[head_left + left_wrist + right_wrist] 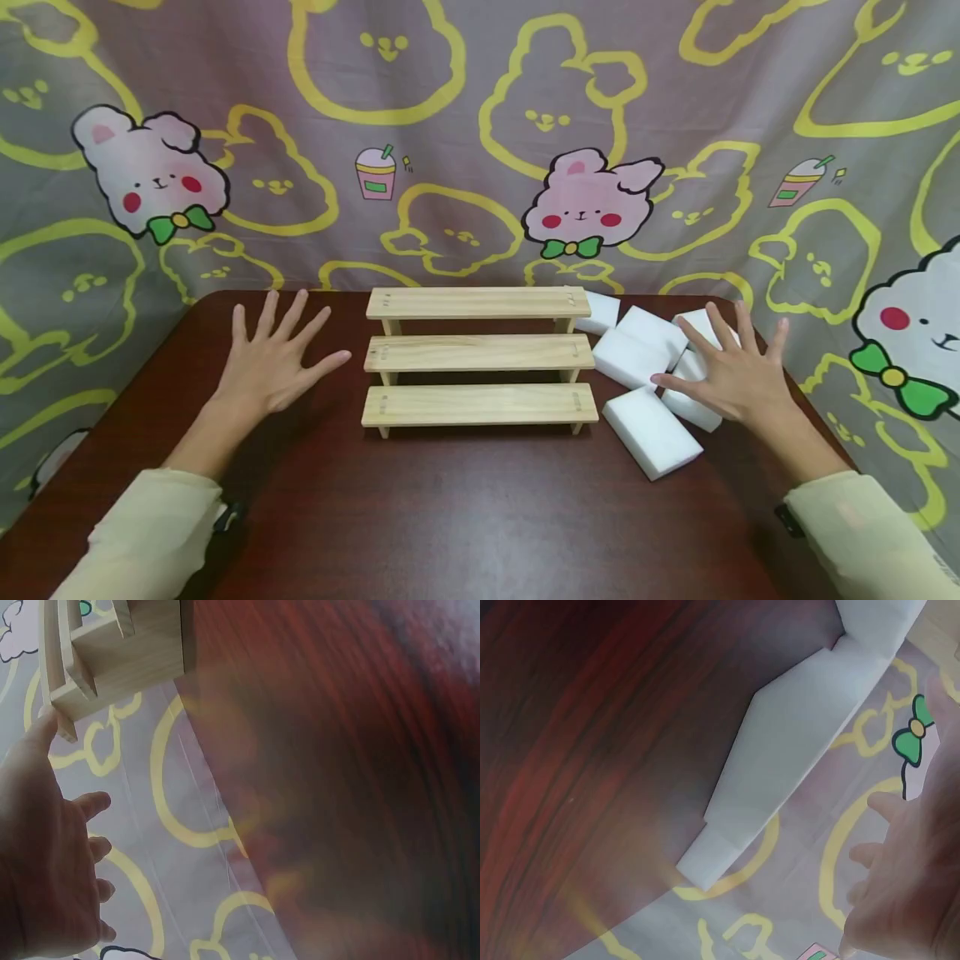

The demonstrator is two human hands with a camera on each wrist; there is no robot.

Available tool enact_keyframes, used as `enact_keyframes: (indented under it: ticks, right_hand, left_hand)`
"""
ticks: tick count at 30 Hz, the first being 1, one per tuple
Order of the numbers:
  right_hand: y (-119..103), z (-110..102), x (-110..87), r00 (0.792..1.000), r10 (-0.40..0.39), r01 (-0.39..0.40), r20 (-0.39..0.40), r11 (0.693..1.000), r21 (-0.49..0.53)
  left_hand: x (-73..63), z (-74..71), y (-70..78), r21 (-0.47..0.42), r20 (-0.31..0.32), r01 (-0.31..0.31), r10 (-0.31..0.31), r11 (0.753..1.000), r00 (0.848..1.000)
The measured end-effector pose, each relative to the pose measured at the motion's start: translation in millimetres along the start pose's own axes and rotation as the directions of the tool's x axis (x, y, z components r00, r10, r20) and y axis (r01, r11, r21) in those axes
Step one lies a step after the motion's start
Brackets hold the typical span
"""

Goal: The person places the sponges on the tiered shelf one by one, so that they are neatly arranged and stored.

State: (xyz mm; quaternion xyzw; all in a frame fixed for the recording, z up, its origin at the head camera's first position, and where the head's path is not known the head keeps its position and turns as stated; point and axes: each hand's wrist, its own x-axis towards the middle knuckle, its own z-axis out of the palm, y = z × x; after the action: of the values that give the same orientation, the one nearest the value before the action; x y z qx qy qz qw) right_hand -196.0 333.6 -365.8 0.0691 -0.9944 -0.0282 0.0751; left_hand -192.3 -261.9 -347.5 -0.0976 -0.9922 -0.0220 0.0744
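A three-step wooden rack (480,354) stands at the middle of the dark table. To its left my left hand (270,362) is held with fingers spread, holding nothing; the left wrist view shows this hand (49,847) with the rack (135,656) beyond it. On the right, several white foam-like blocks (652,433) lie in a loose cluster beside the rack. My right hand (738,375), fingers spread and holding nothing, covers part of that cluster in the head view. White blocks (795,735) also appear in the right wrist view, apart from my right hand (907,862).
The reddish-brown table (480,517) has rounded back corners. Behind it and at both sides hangs a grey curtain (465,108) with yellow outlines and cartoon rabbits. Dark bands (228,517) show at the cuffs of the light sleeves (146,533).
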Motion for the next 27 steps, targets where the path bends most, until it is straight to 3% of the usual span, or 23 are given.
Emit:
enact_keyframes:
  ticks: [8,14,21,27]
  right_hand:
    - [-11,0,-0.4,0.999,-0.045,0.045,0.013,0.999,0.016]
    - [-16,-3,-0.4,0.997,-0.067,0.061,0.046,0.992,0.108]
    - [-19,-8,1.6,0.991,-0.122,0.107,0.058,0.972,0.211]
    - [-25,-14,0.6,0.99,-0.105,0.072,0.094,0.949,0.308]
  left_hand:
    - [1.4,3.5,10.1,-0.024,0.035,-0.034,0.035,0.999,0.999]
    - [4.1,2.0,18.9,-0.11,0.043,-0.084,0.09,0.99,0.995]
    - [7.2,0.9,27.5,-0.267,0.051,-0.115,0.133,0.957,0.99]
    - [10.1,5.6,31.3,-0.36,-0.016,-0.17,0.176,0.917,0.984]
